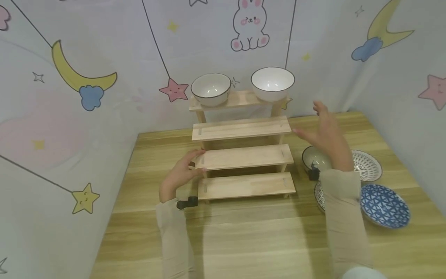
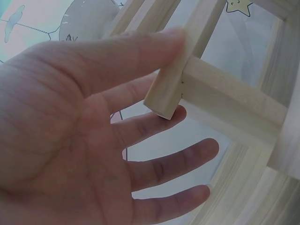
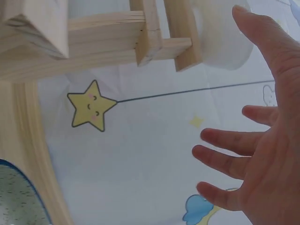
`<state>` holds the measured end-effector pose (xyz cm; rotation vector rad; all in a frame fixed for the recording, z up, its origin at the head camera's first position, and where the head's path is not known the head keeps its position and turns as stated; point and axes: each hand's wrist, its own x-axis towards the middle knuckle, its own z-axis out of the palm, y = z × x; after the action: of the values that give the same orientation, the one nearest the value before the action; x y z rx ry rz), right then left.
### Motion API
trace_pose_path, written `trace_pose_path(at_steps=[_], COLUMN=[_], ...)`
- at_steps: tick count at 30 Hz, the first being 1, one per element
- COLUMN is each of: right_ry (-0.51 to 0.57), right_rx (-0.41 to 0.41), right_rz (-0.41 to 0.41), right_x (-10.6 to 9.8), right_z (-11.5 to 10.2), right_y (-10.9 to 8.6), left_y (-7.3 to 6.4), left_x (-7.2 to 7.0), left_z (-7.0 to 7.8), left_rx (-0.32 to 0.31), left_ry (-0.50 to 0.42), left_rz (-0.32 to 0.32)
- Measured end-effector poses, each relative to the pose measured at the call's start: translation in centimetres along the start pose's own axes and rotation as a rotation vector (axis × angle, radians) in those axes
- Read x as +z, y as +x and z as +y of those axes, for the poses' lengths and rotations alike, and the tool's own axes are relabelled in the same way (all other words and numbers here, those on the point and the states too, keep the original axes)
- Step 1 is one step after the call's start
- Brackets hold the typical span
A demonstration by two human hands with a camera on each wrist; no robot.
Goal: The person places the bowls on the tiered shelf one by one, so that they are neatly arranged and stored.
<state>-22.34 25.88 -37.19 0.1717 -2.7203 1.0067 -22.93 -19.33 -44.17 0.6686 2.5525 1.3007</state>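
Note:
A stepped wooden display stand (image 1: 244,157) stands on the table against the backdrop. My left hand (image 1: 181,172) holds the left end of its second board from the bottom; in the left wrist view the thumb lies on one side of the board (image 2: 180,79) and the index finger on the other. My right hand (image 1: 329,135) is raised off the stand's right side, fingers spread, holding nothing. Two white bowls with dark rims sit on the top board, one at left (image 1: 210,90) and one at right (image 1: 273,84). The three lower boards are bare.
Right of the stand, partly under my right forearm, are a grey-white bowl (image 1: 315,158), a white plate with dark marks (image 1: 367,166), a blue patterned dish (image 1: 385,206) and a dark-patterned dish (image 1: 318,195). A printed backdrop (image 1: 122,23) encloses the wood-grain table (image 1: 258,240) at the back and sides.

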Motion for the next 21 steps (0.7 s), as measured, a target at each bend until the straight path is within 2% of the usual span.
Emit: trace_pose_path(at_steps=[5, 12, 21], right_ry=[0.032, 0.045, 0.006], right_rx=[0.006, 0.035, 0.139], right_rz=[0.032, 0.053, -0.037], right_x=[0.6, 0.7, 1.6], right_z=[0.9, 1.8, 3.5], right_y=[-1.4, -2.8, -4.4], left_y=[0.1, 0.3, 0.1], left_x=[0.0, -0.2, 0.0], left_z=[-0.2, 0.0, -0.1], left_rx=[0.018, 0.013, -0.010], left_ry=[0.009, 0.021, 0.015], left_rz=[-0.001, -0.007, -0.013])
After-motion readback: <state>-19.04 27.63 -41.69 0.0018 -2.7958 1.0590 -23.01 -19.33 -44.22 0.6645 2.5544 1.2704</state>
